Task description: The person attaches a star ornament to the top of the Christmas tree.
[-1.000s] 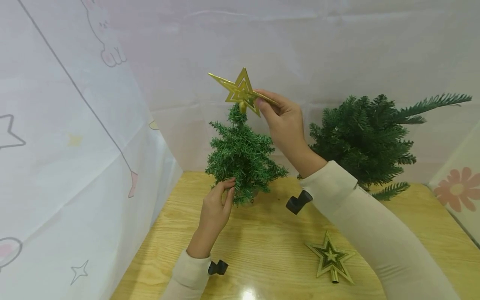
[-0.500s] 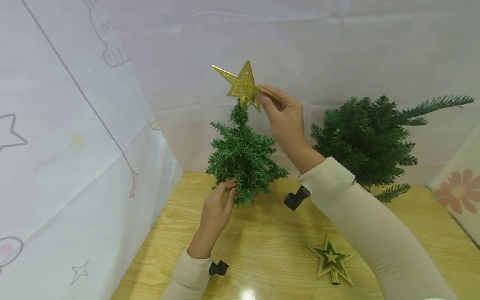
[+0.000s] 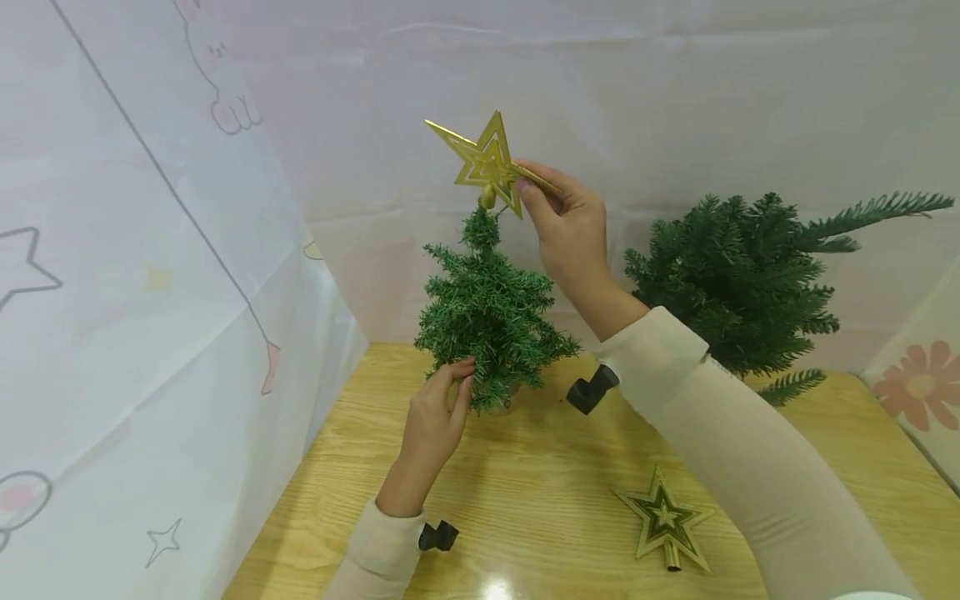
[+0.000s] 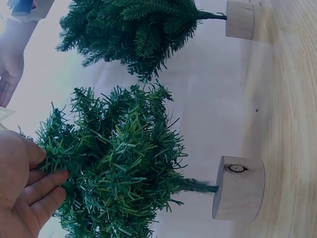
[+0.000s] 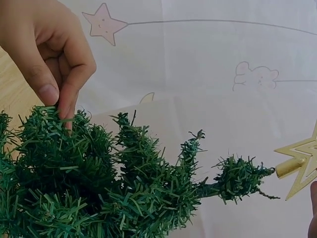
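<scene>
On your far left, a white cloth printed with pastel line drawings (image 3: 150, 350) is hanging beside the pale wood-grain worktop (image 3: 510, 492). Your left hand (image 3: 435, 417) is pinching a low outer sprig of the bright-green tinsel Christmas tree (image 3: 483, 312) between thumb and fingertips, seemingly to steady it. The tree is standing upright on its round pale wooden base (image 4: 240, 191), and your low grip is leaving its crown free. The shiny gold openwork five-pointed star (image 3: 491, 171) is hanging just above the tree's tip. Its short gold tube (image 5: 291, 168) is pointing at the tip but is not yet sleeved over it, a pose that is apparently lining the two up. Your right hand (image 3: 572, 225) is pinching the star's right-hand point between thumb and fingers, likely because that is leaving the tube uncovered. Further right and nearer you, a second gold five-pointed star (image 3: 663, 515) is lying flat, its tube towards you, handy but out of the way. Rightmost, a fuller, darker-green artificial tree (image 3: 735, 283) is standing behind your cream sleeve (image 3: 750, 450), well apart from the star, giving your work some room.
</scene>
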The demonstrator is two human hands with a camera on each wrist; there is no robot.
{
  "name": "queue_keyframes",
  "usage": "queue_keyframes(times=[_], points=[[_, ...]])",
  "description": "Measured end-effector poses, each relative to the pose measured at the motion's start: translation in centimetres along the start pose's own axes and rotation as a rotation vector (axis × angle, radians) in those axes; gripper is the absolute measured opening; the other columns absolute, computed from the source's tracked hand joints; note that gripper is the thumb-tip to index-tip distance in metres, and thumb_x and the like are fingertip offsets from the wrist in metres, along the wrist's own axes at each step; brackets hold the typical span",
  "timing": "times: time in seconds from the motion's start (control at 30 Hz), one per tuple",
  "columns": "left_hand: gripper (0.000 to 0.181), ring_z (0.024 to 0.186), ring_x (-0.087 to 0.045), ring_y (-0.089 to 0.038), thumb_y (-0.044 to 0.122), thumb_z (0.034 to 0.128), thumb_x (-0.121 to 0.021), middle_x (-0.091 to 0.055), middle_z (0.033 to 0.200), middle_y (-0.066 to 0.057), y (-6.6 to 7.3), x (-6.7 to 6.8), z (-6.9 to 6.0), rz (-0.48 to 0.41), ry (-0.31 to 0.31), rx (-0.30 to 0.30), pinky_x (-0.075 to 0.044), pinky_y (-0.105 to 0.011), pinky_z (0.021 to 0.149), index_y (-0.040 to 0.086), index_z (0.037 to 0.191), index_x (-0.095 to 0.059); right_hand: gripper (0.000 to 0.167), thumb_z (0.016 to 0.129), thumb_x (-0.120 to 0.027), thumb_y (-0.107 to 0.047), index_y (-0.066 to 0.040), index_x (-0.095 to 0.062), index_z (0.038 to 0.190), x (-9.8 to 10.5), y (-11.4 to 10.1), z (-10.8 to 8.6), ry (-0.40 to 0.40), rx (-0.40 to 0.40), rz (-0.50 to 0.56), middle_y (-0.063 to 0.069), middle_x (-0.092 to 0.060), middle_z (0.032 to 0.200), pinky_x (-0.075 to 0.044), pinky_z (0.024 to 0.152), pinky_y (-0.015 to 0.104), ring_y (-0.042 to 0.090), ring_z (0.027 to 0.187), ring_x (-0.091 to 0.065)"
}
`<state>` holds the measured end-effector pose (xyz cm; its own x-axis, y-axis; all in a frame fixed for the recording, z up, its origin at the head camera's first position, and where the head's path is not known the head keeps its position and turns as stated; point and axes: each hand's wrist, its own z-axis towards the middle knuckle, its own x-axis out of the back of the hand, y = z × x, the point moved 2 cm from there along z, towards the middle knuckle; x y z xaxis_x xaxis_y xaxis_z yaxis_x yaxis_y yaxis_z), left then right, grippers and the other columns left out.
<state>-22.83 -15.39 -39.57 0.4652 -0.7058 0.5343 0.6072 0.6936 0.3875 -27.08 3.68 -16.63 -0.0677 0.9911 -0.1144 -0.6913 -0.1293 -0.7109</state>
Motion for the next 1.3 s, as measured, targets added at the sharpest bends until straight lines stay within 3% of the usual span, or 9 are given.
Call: queue_keyframes(times=[0.23, 0.57, 0.77, 0.97, 1.3], points=[[0.019, 0.112, -0.062, -0.021, 0.013, 0.1002, -0.057, -0.061, 0.129, -0.001, -0.1, 0.0, 0.0, -0.006, -0.012, 0.013, -0.053, -0.035, 0.09, 0.008, 0.118, -0.06, 0.024, 0.097, -0.06, -0.003, 0.004, -0.067, 0.119, 0.0, 0.2, 0.1, 0.01, -0.006, -0.001, 0.015, -0.067, 0.117, -0.048, 0.098, 0.03, 0.028, 0.11, -0.063], [0.02, 0.109, -0.063, -0.021, 0.006, 0.096, -0.063, -0.063, 0.127, -0.002, -0.2, 0.0, 0.0, 0.006, 0.018, -0.017, -0.054, -0.035, 0.088, 0.007, 0.116, -0.061, 0.024, 0.097, -0.059, -0.002, 0.004, -0.067, 0.119, -0.4, 0.6, 0.3, 0.007, 0.001, 0.036, 0.015, -0.067, 0.116, -0.048, 0.098, 0.031, 0.03, 0.109, -0.063], [0.019, 0.109, -0.063, -0.02, 0.012, 0.0989, -0.059, -0.063, 0.127, -0.003, -0.2, 0.0, 0.0, 0.002, 0.009, -0.009, -0.054, -0.034, 0.088, 0.007, 0.117, -0.061, 0.025, 0.097, -0.059, -0.002, 0.004, -0.066, 0.12, -0.4, 0.8, 0.4, 0.011, 0.002, 0.053, 0.015, -0.066, 0.118, -0.048, 0.098, 0.03, 0.028, 0.111, -0.062], [0.019, 0.109, -0.063, -0.021, 0.01, 0.0982, -0.06, -0.064, 0.126, -0.007, -0.1, 0.0, 0.1, 0.0, 0.005, -0.012, -0.054, -0.034, 0.088, 0.005, 0.116, -0.061, 0.026, 0.097, -0.059, -0.004, 0.002, -0.066, 0.121, -0.4, 1.0, 0.6, 0.002, -0.012, 0.038, 0.015, -0.066, 0.119, -0.048, 0.098, 0.031, 0.026, 0.111, -0.063], [0.019, 0.109, -0.064, -0.021, 0.008, 0.097, -0.061, -0.063, 0.126, -0.003, -0.1, 0.0, 0.1, 0.007, 0.008, -0.013, -0.054, -0.034, 0.088, 0.006, 0.116, -0.061, 0.025, 0.097, -0.061, -0.006, -0.001, -0.068, 0.12, -0.4, 1.1, 0.7, 0.003, -0.062, -0.002, 0.012, -0.067, 0.117, -0.048, 0.098, 0.03, 0.028, 0.111, -0.062]])
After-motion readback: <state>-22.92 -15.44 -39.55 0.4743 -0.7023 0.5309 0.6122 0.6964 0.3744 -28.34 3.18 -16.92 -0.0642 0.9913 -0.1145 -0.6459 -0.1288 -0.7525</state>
